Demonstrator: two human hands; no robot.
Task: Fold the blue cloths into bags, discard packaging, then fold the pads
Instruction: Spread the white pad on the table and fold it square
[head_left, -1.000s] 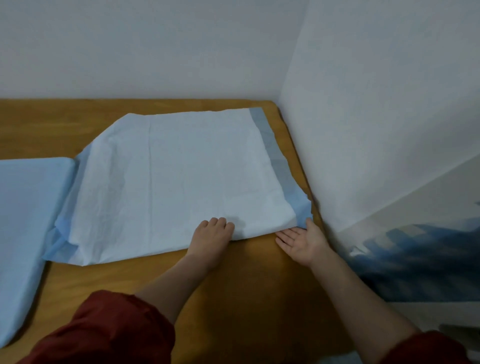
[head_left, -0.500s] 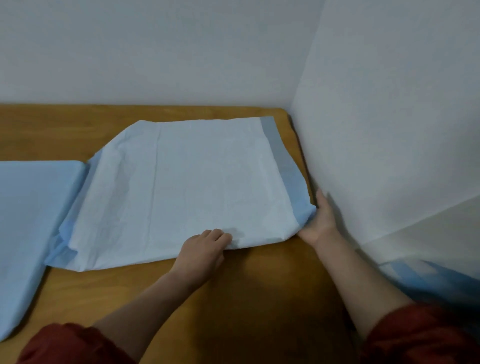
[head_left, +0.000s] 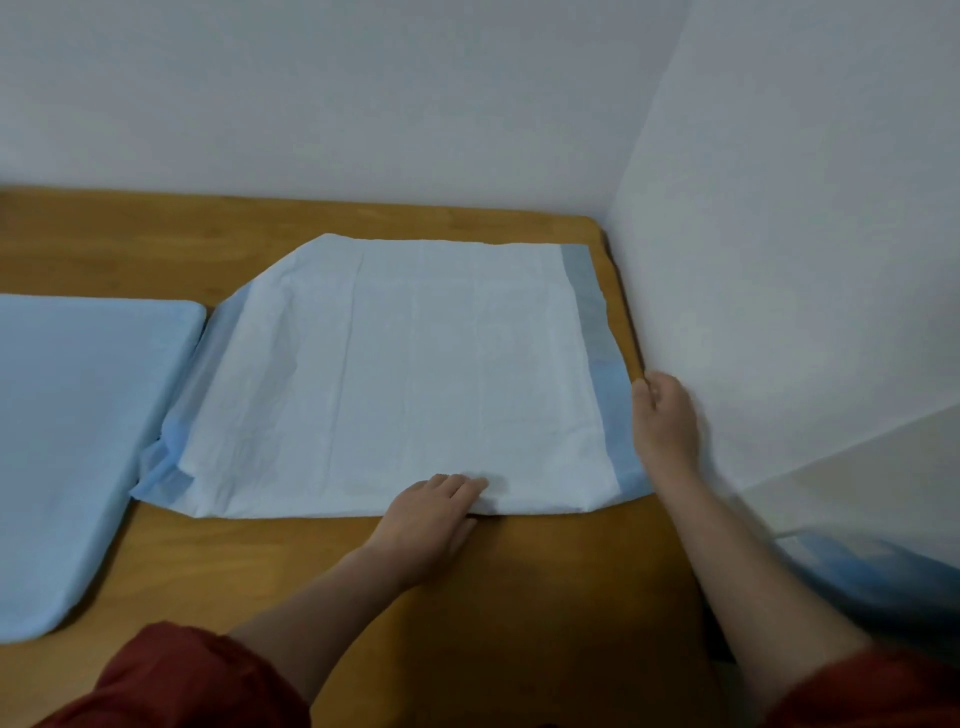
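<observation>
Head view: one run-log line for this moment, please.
stage: pad fold | left hand: fingers rest on near edge | right hand: at blue right border, grip unclear | table: blue cloth at left

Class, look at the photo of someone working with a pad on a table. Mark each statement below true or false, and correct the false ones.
1. The pad lies on a wooden table. True.
2. The left hand rests on the pad's far edge. False: it rests on the near edge.
3. The right hand is at the pad's right edge, beside the wall. True.
4. The pad's border is red. False: it is blue; the sleeves are red.
5. The light-blue cloth lies to the right of the pad. False: it lies to the left.
</observation>
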